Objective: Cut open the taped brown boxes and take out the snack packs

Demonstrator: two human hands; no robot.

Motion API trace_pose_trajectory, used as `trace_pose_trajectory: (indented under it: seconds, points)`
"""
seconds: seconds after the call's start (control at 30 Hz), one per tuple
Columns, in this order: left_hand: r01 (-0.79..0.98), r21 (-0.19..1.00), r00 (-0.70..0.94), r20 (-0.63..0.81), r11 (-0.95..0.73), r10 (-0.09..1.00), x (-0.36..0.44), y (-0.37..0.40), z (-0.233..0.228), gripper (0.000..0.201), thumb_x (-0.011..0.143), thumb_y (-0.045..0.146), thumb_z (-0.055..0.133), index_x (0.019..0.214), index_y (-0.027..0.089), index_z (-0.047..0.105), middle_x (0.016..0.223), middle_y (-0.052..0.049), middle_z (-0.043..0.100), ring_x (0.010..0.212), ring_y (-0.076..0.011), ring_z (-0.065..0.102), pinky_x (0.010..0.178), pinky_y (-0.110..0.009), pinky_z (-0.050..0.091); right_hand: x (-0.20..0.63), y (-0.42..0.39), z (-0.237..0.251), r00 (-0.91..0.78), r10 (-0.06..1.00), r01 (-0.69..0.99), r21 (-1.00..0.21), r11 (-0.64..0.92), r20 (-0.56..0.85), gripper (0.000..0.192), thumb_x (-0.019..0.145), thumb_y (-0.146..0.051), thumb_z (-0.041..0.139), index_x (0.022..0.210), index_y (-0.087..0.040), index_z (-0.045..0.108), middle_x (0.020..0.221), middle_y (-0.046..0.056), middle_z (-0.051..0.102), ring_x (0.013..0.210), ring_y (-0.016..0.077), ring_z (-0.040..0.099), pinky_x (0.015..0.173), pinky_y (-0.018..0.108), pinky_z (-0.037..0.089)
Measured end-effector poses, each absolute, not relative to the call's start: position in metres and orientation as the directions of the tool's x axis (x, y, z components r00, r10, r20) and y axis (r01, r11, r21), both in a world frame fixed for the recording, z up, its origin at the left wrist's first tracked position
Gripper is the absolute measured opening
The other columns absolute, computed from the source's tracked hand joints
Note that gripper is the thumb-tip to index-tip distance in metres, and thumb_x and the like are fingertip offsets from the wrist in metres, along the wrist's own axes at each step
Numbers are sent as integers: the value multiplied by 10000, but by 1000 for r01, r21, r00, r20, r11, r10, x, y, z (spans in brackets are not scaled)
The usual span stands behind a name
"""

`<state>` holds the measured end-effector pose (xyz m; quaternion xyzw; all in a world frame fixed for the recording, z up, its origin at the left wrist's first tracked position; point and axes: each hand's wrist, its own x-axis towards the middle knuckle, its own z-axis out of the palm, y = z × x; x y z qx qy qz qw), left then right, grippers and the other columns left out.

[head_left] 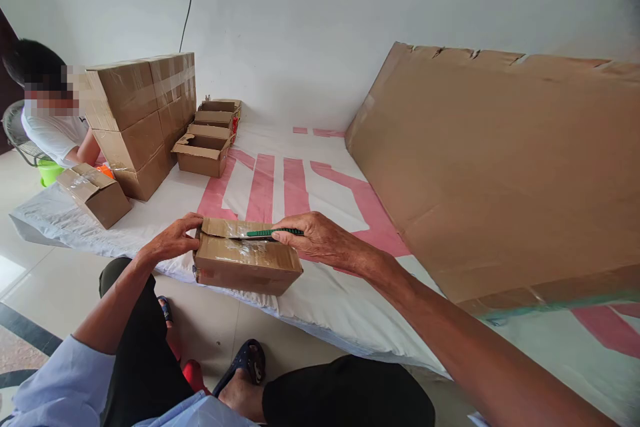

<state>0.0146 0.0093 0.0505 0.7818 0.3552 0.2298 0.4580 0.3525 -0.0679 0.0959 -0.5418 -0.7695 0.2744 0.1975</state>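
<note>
Cardboard box [247, 260] sat on the floor sheet's [300, 300] near edge, left hand [173, 238] clasping its end, right hand [320, 238] pinching a green cutter [273, 233] along the taped seam; a slip risked cutting the bracing fingers.

txt: none legible | boxes [140, 113]: no print seen | sheet [280, 187]: pink marks, unreadable
</note>
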Motion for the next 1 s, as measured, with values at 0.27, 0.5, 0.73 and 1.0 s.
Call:
trace_pose_trajectory:
  seconds: [0.27,0.5,0.73,1.0]
  points:
    - [402,859,565,40,-318,824,-8,24,50,531,727,170,638,1231,220,799,1430,-99,646,1379,-316,578,1020,-355,589,320,-46,119,-356,934,832,-465,303,-27,362,1026,-444,510,926,-244,795,757,22,683,681,170,536,669,333,337]
    - [319,890,589,83,-325,804,-4,28,40,437,814,262,768,1246,200,786,1439,-115,676,1371,-314,603,1164,-424,499,289,-28,170,-362,925,915,-235,329,-114,471,1019,-415,594,590,-220,573,614,26,481,618,152,408,658,371,235]
    - [335,876,592,92,-348,801,-3,29,40,424,803,225,776,1225,191,793,1382,-113,691,1312,-299,630,1134,-420,532,301,-23,177,-380,909,904,-276,326,-173,467,1023,-439,596,608,-226,621,607,-9,359,587,129,302,637,368,204]
    - [364,855,624,71,-369,778,1,26,42,486,801,237,761,1286,213,778,1401,-104,684,1318,-311,628,1122,-419,546,345,-36,136,-411,906,826,-459,325,-98,410,1016,-521,538,1062,-268,858,777,21,727,695,180,575,658,331,397]
